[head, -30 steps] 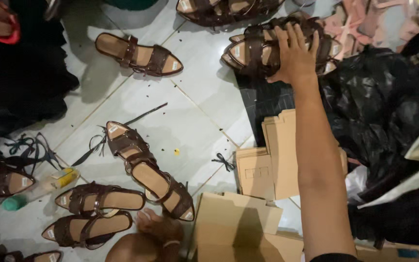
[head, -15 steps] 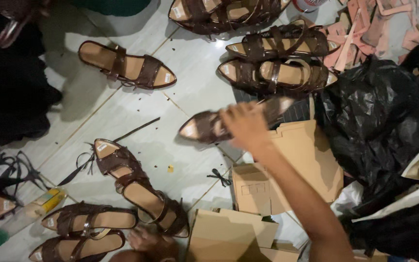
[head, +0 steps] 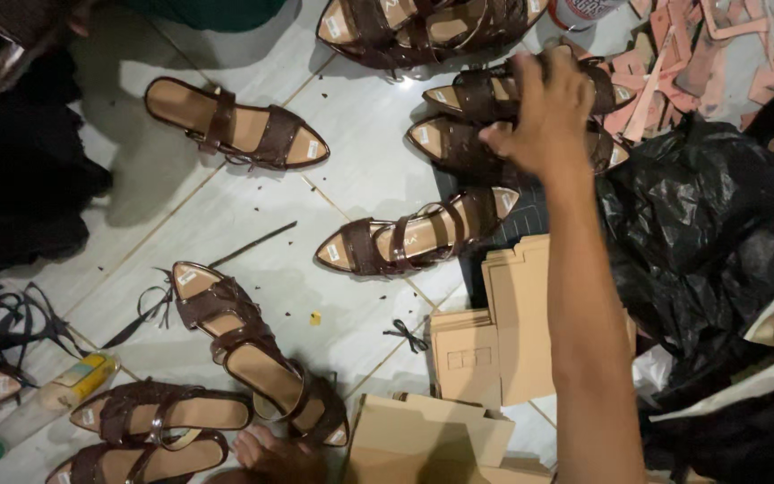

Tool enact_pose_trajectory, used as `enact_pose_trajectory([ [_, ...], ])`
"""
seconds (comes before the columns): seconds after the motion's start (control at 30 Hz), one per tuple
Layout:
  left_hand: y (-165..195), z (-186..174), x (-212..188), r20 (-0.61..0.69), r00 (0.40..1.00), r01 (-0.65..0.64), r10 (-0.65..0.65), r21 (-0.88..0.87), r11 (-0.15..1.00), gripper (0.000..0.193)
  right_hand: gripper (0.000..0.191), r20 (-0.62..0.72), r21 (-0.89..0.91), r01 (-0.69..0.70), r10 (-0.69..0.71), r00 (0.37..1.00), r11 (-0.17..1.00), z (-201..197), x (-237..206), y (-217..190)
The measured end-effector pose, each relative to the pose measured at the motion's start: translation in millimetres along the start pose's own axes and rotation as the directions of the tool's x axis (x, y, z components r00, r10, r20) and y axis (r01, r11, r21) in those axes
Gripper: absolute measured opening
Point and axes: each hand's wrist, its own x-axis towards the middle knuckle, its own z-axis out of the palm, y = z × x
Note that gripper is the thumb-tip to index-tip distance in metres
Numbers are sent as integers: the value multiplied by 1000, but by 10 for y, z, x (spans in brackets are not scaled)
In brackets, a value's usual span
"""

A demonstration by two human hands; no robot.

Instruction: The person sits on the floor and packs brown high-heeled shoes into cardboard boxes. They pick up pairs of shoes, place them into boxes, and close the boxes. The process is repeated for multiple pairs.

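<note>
My right hand [head: 539, 108] reaches to the upper right and closes over a dark brown strappy sandal [head: 469, 90]. A matching sandal [head: 450, 148] lies just below that one. A third brown sandal [head: 414, 237] lies alone on the white tile floor [head: 351, 170], below the hand. My left hand [head: 275, 453] shows only partly at the bottom edge, against the heel end of a long brown sandal [head: 244, 341]. Its grip is hidden.
More brown sandals lie at the upper left [head: 235, 125], the top [head: 423, 22] and the lower left [head: 163, 417]. Cardboard pieces [head: 512, 332] and a black plastic bag [head: 700, 242] fill the right. Pink cutouts [head: 665, 72] sit top right, a yellow-green tube [head: 73, 381] at the left.
My right hand lifted one sandal from the top-right group, carried it down-left and left it on the tile. The hand is now back on the group.
</note>
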Motion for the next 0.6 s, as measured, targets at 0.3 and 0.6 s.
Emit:
enact_pose_trajectory([
  [0.3, -84, -1, -28, -17, 1000, -22, 22, -4, 1000, 64, 65, -71, -225, -55, 40, 997, 973, 537, 38, 86],
  [0.6, -119, -206, -15, -68, 998, -6, 5, -17, 1000, 64, 54, -608, -568, 127, -519, 601, 813, -303, -943, 179],
])
